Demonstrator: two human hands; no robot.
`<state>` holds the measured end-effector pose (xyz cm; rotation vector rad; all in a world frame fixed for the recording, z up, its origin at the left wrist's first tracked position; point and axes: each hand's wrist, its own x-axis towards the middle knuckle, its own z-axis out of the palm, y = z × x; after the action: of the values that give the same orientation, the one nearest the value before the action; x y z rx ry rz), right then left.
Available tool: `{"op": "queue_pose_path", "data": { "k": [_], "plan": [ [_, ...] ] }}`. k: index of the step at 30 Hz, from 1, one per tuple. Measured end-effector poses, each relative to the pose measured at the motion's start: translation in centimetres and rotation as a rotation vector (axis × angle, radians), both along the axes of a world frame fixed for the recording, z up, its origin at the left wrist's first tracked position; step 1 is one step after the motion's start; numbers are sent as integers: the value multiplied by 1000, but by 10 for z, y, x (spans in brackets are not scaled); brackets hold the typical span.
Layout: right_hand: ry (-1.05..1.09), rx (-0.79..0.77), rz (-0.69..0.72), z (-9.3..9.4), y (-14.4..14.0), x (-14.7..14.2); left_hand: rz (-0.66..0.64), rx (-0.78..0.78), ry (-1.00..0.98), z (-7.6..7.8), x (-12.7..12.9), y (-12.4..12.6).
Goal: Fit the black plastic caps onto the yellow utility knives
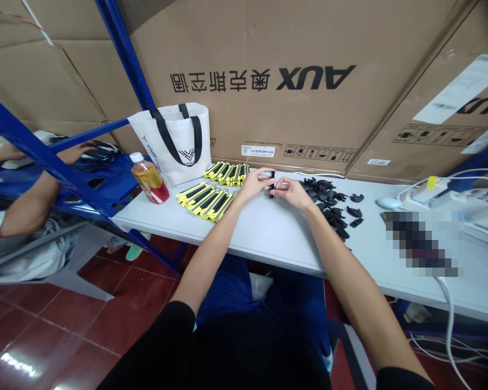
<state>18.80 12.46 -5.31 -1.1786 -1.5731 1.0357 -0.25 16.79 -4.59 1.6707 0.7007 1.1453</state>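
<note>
My left hand [255,183] and my right hand [291,193] meet over the white table. Between their fingertips stands a thin black strip [272,187], gripped from both sides; its exact kind is too small to make out. Left of my hands lie two rows of yellow-and-black pieces that look like utility knives, a near row [206,201] and a far row [228,173]. A loose pile of small curved black plastic parts [319,189] spreads to the right of my right hand, with several scattered toward the table's near edge.
A juice bottle [149,179] and a white tote bag [195,146] stand at the left. Large cardboard boxes [244,43] form the back. White power strips and cables [443,192] lie right, near a blurred dark object [418,241]. Another person's arm [32,203] shows beyond the blue frame.
</note>
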Motion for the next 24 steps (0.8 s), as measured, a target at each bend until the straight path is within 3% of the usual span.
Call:
{"op": "queue_pose_path", "data": {
  "k": [13, 24],
  "plan": [
    [-16, 35, 19, -2, 2, 1, 14, -63, 11, -7, 2, 2],
    [-64, 55, -13, -8, 8, 1, 95, 4, 32, -23, 13, 20]
  ]
}}
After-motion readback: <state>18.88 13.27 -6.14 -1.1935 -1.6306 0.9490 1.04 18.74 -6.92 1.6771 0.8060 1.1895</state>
